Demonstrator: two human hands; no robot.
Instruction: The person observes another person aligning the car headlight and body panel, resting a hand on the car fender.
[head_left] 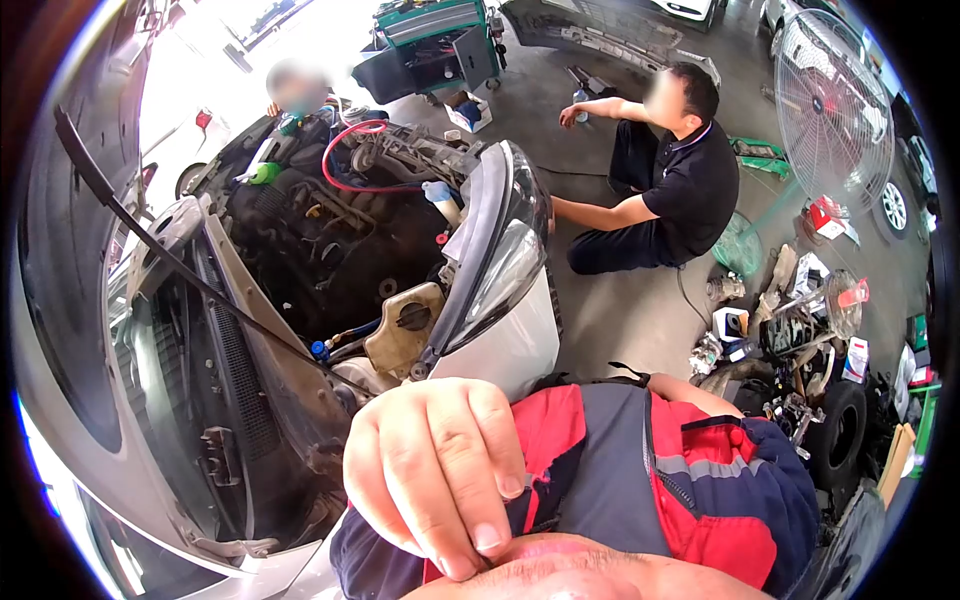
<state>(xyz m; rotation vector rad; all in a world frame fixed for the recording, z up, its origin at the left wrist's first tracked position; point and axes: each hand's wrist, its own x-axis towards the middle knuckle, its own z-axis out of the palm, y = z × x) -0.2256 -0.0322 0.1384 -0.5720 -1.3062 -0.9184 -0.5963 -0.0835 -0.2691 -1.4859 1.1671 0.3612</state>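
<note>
Workshop floor (625,325), parts strewn at right. White car (520,345) left, hood (62,250) up, engine bay (330,235) exposed. Beige tank (400,335) beyond curled left hand (435,470), contents unclear; right hand hidden, state unknown.

The person wears a work jacket (735,545) in blocks of red, grey and navy. A broad, plain dark grey panel (615,455) fills the middle of the chest, with bright red fabric on either side of it. Navy cloth covers the right shoulder area, and more navy shows at the left sleeve (375,560). On the wearer's right, a pale grey stripe (712,467) crosses between the red and the navy. A dark zip (675,490) with visible teeth slants there. The left hand (435,465) is ungloved, with short nails (488,537).
</note>
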